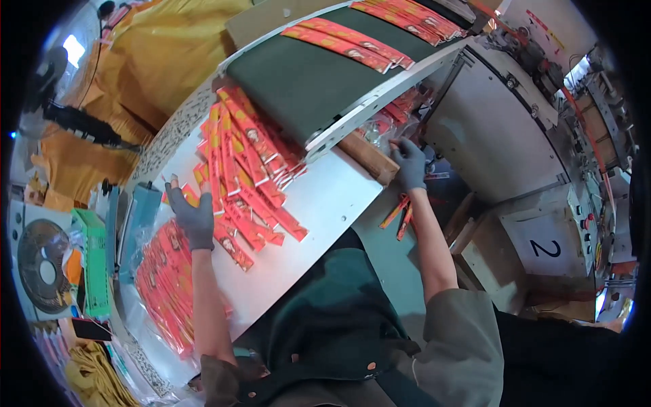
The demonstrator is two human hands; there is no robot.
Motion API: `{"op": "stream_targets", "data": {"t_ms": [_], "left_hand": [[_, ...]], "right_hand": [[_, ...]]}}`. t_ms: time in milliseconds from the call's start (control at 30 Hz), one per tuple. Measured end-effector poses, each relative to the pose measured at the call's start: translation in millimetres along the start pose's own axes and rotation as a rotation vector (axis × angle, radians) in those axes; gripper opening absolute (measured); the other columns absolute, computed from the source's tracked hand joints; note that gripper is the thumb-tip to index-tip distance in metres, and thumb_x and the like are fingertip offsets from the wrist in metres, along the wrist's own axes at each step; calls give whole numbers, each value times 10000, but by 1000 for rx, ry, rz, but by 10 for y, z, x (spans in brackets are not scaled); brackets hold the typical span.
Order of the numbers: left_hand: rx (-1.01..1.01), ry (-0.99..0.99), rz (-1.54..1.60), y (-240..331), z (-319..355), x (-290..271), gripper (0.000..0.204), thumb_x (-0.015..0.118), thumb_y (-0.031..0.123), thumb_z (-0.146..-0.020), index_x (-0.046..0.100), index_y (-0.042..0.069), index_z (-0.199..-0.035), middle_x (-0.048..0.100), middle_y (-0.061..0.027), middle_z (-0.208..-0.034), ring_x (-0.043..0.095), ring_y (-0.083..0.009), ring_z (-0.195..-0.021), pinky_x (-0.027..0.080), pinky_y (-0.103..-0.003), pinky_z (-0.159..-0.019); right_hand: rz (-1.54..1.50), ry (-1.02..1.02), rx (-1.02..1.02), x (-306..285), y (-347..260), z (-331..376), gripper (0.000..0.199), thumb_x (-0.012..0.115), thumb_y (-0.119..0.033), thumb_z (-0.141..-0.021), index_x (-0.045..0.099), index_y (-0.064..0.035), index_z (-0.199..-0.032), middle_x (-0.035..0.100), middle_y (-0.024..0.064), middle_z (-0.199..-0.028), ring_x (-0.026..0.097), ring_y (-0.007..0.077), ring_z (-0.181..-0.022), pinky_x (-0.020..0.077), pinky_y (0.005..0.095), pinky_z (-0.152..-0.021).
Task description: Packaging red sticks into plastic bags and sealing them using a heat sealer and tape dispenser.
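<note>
My left hand (193, 214), in a grey glove with bare fingertips, is at the left edge of a loose pile of long red-and-orange packets (254, 186) on the white table. Its fingers are apart around the end of a packet, without a closed grip. Under the conveyor's edge, my gloved right hand (410, 166) reaches to crumpled clear plastic (388, 129). The fingers there bend together at the plastic; what they pinch is too small to make out. Left of my left forearm lies a clear bag filled with red packets (165, 285).
Red packets (346, 44) lie across the dark green conveyor belt (288, 85). A brown block (366, 156) juts out beneath its frame. A few packets (400, 217) rest below my right hand. At left are a teal device (139, 217), a green basket (91, 261) and a fan (46, 271).
</note>
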State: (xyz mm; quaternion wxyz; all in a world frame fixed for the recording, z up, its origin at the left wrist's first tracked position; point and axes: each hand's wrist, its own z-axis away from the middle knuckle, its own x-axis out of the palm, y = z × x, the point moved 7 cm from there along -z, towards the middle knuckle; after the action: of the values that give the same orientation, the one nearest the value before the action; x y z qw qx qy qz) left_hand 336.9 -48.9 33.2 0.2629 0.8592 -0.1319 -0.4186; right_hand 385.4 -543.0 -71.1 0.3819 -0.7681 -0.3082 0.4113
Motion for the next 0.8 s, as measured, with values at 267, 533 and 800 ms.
{"op": "stream_targets", "data": {"t_ms": [267, 533, 800], "left_hand": [[332, -249, 217, 1501, -763, 742, 628, 669, 246, -816, 393, 1, -1324, 390, -206, -1374, 364, -312, -1294, 294, -364, -1058], [292, -510, -67, 2525, -1177, 2148, 773, 452, 574, -854, 350, 0, -1361, 309, -234, -1427, 335, -373, -1304, 279, -407, -1061], [349, -534, -101, 3242, -1166, 2929, 788, 335, 618, -867, 361, 1, -1355, 274, -296, -1417, 292, -448, -1302, 242, -465, -1064]], "right_hand": [[378, -68, -82, 770, 65, -576, 194, 637, -184, -753, 641, -124, -938, 614, 130, -925, 616, 330, -779, 489, 441, -663], [525, -301, -51, 988, 219, -945, 323, 604, -114, -722, 593, -133, -1045, 607, 156, -987, 614, 355, -762, 493, 444, -617], [190, 54, -140, -23, -239, -365, 231, 606, -80, -748, 575, -41, -974, 538, 140, -954, 552, 294, -878, 449, 359, -778]]}}
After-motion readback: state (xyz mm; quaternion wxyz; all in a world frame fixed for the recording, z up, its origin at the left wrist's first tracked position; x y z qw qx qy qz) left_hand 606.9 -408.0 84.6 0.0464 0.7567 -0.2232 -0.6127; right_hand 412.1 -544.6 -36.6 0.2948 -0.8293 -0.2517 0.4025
